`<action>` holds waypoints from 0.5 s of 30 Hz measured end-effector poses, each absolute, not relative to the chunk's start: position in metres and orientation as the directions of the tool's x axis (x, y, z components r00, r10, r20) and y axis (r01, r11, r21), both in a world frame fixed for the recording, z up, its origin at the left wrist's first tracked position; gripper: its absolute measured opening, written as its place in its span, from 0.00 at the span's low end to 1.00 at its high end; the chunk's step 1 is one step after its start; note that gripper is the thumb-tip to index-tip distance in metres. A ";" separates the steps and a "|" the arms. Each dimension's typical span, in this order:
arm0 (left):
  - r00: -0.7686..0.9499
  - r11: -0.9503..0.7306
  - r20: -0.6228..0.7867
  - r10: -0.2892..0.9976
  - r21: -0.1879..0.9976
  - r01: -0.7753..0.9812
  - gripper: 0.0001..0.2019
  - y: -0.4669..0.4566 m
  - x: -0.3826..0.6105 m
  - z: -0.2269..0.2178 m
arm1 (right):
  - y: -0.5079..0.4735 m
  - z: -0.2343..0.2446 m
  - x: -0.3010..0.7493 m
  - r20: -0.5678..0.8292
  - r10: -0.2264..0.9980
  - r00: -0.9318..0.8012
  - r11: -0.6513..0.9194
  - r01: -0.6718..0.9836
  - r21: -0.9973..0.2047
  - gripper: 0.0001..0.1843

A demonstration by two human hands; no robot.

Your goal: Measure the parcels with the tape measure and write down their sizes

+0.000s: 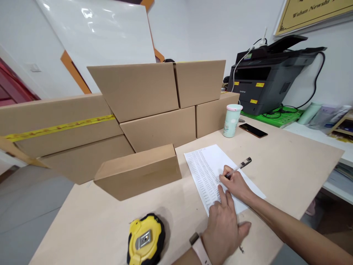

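My right hand [236, 183] grips a pen [240, 166], its lower end against a printed sheet of paper [213, 156] that lies on the table. Rows of small text run down the left part of the sheet, too small to read. My left hand [223, 224] rests flat over the sheet's near edge, fingers stretched toward the right hand, and holds nothing. A watch with a pale pink band [200, 250] is on the left wrist. Left of that hand sits a yellow and black tape measure [145, 239].
A small cardboard box [140, 180] stands on the table [298, 158], before stacked larger boxes [160, 127]. Farther back are a mint tumbler [231, 121] and a phone [253, 130]. A black printer [261, 81] sits on a green crate [286, 116] at back right.
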State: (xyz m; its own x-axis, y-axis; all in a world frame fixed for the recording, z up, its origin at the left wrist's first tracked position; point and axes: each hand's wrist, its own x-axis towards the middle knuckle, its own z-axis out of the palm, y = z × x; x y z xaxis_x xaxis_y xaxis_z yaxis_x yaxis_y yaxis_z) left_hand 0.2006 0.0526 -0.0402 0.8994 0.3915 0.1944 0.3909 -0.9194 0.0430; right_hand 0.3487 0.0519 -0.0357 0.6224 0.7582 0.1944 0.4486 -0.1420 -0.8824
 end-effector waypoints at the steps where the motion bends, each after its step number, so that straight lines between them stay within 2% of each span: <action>1: 0.899 -0.919 0.195 0.392 0.046 0.391 0.42 0.053 0.200 -0.040 | 0.052 -0.035 0.349 0.196 0.757 0.624 -0.140 0.446 -0.884 0.11; 15: 0.908 -0.924 0.167 0.383 0.054 0.380 0.43 0.053 0.200 -0.039 | 0.052 -0.034 0.349 0.188 0.774 0.605 -0.147 0.460 -0.875 0.11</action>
